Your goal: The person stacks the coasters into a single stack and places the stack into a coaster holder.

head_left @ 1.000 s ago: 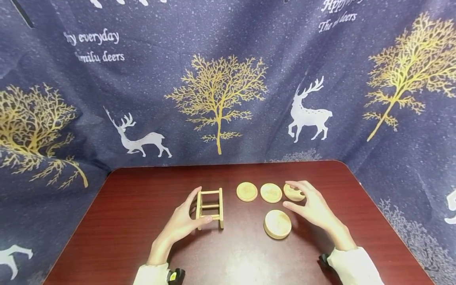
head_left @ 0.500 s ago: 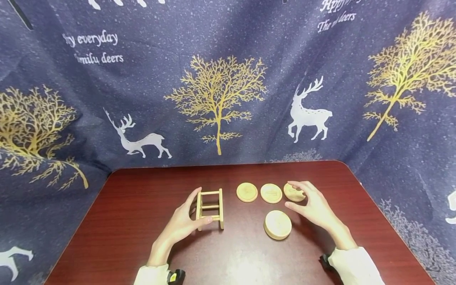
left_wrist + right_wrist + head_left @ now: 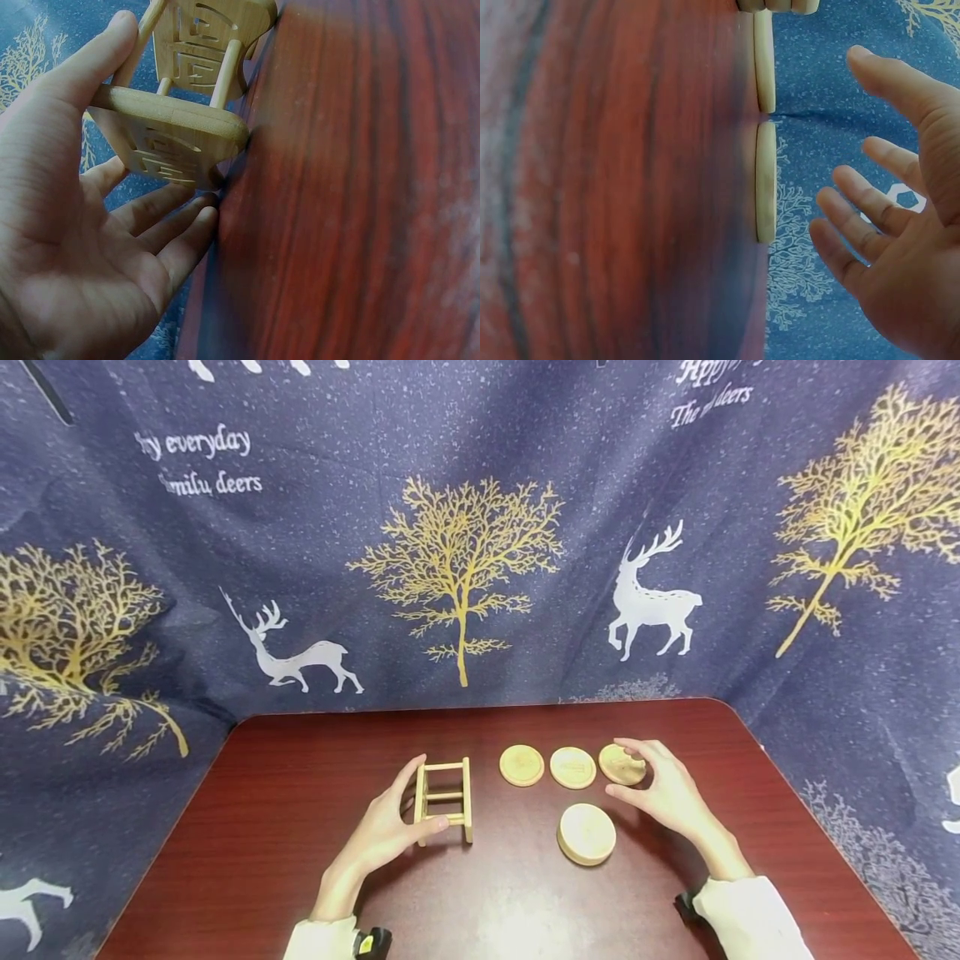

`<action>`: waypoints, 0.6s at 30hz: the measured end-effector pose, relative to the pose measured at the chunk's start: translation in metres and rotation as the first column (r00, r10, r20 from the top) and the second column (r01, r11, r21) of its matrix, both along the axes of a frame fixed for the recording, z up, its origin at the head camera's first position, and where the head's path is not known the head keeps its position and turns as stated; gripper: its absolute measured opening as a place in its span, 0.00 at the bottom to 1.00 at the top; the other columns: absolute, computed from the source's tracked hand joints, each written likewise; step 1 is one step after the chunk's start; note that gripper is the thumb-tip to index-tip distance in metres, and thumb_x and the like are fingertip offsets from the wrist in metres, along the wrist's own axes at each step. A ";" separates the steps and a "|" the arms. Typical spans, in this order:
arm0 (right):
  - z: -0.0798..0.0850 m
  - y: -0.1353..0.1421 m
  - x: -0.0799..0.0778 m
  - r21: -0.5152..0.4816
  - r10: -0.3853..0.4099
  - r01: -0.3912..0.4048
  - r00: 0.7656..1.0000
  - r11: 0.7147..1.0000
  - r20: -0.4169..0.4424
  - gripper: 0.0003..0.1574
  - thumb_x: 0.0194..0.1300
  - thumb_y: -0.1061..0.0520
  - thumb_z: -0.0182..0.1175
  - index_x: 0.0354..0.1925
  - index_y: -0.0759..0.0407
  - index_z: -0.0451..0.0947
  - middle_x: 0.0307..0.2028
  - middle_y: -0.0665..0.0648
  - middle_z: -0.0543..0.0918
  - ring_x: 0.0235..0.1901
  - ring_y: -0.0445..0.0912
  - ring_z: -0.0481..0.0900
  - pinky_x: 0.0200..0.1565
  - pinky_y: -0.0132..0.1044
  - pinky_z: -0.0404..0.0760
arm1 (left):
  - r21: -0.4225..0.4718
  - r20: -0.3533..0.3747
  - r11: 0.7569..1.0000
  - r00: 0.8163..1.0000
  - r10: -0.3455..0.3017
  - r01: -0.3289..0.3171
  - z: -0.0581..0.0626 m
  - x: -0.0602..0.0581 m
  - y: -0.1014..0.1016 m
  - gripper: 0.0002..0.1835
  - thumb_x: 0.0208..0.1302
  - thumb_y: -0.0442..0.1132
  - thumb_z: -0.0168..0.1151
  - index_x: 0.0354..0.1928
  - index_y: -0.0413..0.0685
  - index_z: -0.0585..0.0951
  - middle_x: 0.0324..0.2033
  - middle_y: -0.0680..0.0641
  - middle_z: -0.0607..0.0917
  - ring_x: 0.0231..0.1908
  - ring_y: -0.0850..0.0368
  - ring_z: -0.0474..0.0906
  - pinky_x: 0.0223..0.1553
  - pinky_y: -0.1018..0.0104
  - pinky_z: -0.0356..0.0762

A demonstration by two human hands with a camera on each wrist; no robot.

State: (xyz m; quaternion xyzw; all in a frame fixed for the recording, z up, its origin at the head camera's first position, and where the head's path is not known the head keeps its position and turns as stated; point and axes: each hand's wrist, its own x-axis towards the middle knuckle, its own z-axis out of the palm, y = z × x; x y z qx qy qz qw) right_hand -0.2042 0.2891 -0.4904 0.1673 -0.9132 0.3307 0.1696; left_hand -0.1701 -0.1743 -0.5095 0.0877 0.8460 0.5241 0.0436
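Note:
A small wooden coaster rack (image 3: 467,802) stands on the table at left of centre. My left hand (image 3: 378,835) holds it, thumb at the near side and fingers at the far side. The left wrist view shows the rack's cut-out side panel (image 3: 172,142) and rods, with the thumb over the top. My right hand (image 3: 671,793) hovers by the rightmost round wooden coaster (image 3: 621,766), fingers and thumb spread apart. In the right wrist view that hand (image 3: 907,247) holds nothing, and two coasters show edge-on, one of them the lower coaster (image 3: 766,184).
Two more coasters lie in the back row, the left coaster (image 3: 521,766) and the middle coaster (image 3: 573,768). A thicker wooden round (image 3: 586,833) sits in front of them. Behind the reddish-brown table (image 3: 285,827) hangs a blue curtain (image 3: 480,610) printed with deer and trees.
My right hand has shifted slightly to the right, uncovering more of the rightmost coaster. The left hand and the rack have stayed in place.

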 end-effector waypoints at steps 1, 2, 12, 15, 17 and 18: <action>0.000 0.000 0.000 0.001 0.000 0.000 1.000 1.000 0.001 0.47 0.54 0.52 0.89 0.70 0.53 0.83 0.53 0.61 0.86 0.52 0.57 0.85 0.47 0.54 0.81 | 0.003 0.000 1.000 1.000 -0.001 0.001 0.000 0.000 0.000 0.62 0.60 0.50 0.88 0.90 0.58 0.58 0.79 0.39 0.75 0.75 0.42 0.76 0.71 0.46 0.76; 0.000 0.000 -0.001 0.003 0.000 0.000 1.000 1.000 0.000 0.47 0.54 0.51 0.89 0.70 0.52 0.83 0.53 0.60 0.86 0.52 0.57 0.85 0.47 0.53 0.81 | 0.005 0.000 1.000 1.000 0.001 -0.001 0.000 0.000 0.000 0.62 0.60 0.50 0.88 0.90 0.59 0.58 0.79 0.39 0.75 0.75 0.42 0.76 0.72 0.46 0.75; -0.001 0.003 -0.005 0.014 0.004 -0.004 1.000 1.000 0.019 0.47 0.54 0.51 0.89 0.70 0.54 0.83 0.54 0.62 0.86 0.53 0.59 0.86 0.51 0.59 0.82 | 0.005 -0.012 1.000 1.000 0.001 -0.001 0.001 0.001 0.002 0.61 0.61 0.50 0.87 0.89 0.57 0.59 0.78 0.38 0.75 0.74 0.41 0.77 0.72 0.44 0.75; -0.002 0.005 -0.007 0.019 0.009 -0.010 1.000 1.000 0.023 0.46 0.55 0.51 0.89 0.69 0.55 0.83 0.54 0.62 0.86 0.54 0.59 0.86 0.52 0.59 0.83 | 0.005 -0.020 1.000 1.000 -0.004 0.004 0.001 0.001 0.001 0.60 0.61 0.50 0.87 0.89 0.55 0.59 0.78 0.36 0.75 0.74 0.39 0.77 0.72 0.43 0.75; -0.003 0.006 -0.009 0.027 0.013 -0.014 1.000 1.000 0.027 0.46 0.55 0.51 0.89 0.69 0.56 0.83 0.54 0.62 0.86 0.55 0.59 0.86 0.53 0.58 0.82 | 0.005 -0.013 1.000 1.000 -0.003 0.003 0.001 0.001 0.001 0.61 0.61 0.50 0.87 0.89 0.56 0.59 0.78 0.37 0.75 0.75 0.39 0.76 0.72 0.44 0.75; -0.003 0.006 -0.010 0.030 0.014 -0.015 0.999 0.999 0.030 0.46 0.56 0.51 0.89 0.69 0.56 0.83 0.55 0.62 0.86 0.55 0.59 0.86 0.53 0.58 0.82 | 0.005 -0.013 1.000 1.000 -0.001 0.001 0.002 0.001 0.002 0.60 0.61 0.50 0.87 0.89 0.56 0.59 0.78 0.37 0.75 0.75 0.39 0.76 0.71 0.46 0.77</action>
